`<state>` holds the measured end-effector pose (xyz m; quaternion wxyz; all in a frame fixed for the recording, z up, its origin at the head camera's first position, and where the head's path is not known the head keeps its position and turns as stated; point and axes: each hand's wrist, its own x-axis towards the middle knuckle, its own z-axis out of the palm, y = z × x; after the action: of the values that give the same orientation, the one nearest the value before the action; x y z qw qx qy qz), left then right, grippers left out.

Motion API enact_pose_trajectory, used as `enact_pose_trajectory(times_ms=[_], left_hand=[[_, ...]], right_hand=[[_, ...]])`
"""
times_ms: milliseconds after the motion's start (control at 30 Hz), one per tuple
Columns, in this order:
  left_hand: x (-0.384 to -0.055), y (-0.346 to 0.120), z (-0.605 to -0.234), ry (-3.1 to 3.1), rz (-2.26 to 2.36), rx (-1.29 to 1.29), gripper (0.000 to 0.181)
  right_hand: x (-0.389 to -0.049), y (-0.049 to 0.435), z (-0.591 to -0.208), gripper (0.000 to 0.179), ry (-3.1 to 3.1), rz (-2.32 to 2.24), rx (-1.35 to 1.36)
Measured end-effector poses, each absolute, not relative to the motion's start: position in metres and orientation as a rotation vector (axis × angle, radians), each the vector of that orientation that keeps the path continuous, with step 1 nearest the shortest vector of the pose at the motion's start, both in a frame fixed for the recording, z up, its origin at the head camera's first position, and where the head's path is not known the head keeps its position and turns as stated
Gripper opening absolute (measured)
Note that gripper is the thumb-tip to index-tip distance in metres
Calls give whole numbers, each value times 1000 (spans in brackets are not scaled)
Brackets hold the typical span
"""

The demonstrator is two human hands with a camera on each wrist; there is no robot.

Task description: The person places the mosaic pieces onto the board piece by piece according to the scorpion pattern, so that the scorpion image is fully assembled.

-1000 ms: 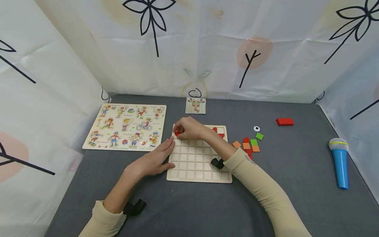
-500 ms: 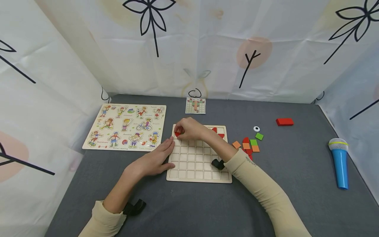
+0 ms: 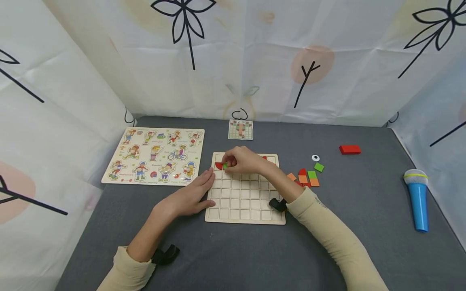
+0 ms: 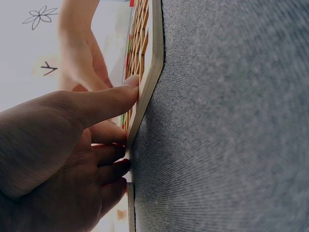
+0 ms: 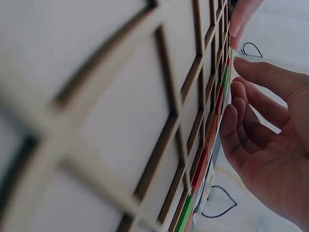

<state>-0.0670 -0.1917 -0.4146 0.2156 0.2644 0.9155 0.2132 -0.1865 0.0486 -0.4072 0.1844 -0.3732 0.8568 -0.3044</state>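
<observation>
A pale wooden grid board [image 3: 240, 216] lies on the grey table. Along its left edge rests my left hand [image 3: 191, 197]; in the left wrist view the thumb [image 4: 108, 102] touches the board's rim. My right hand [image 3: 243, 160] is over the far row, fingers bent loosely beside a green tile [image 3: 225, 165]. Left of that tile sits a red rounded piece [image 3: 219, 165] in the corner cell. The right wrist view shows red and green pieces [image 5: 199, 169] along the row, with no piece visible between thumb and fingers. The hand hides part of the row in the head view.
Loose orange, red and green tiles [image 3: 303, 179] lie right of the board, near a white ring-like piece [image 3: 315, 158]. Farther right are a red block [image 3: 350, 150] and blue microphone [image 3: 418, 206]. A picture puzzle [image 3: 154, 157] lies left; a pattern card [image 3: 240, 129] lies behind.
My right hand has slid a little to the right from the corner piece, uncovering the red piece and part of the green tile. The left hand stays put.
</observation>
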Motion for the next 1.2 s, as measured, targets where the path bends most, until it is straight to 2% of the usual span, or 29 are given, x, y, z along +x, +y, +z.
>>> enact_pose_trajectory(times_ms=[500, 800, 1200], left_hand=[[-66, -193, -414, 2550, 588, 707, 85], [-66, -192, -415, 2545, 584, 713, 85], [-69, -198, -425, 2539, 673, 769, 87]], right_hand=[[-158, 127, -394, 25, 2455, -1008, -953], [-144, 189, -395, 20, 2560, -932, -840], [-132, 262, -394, 27, 2650, -847, -633]])
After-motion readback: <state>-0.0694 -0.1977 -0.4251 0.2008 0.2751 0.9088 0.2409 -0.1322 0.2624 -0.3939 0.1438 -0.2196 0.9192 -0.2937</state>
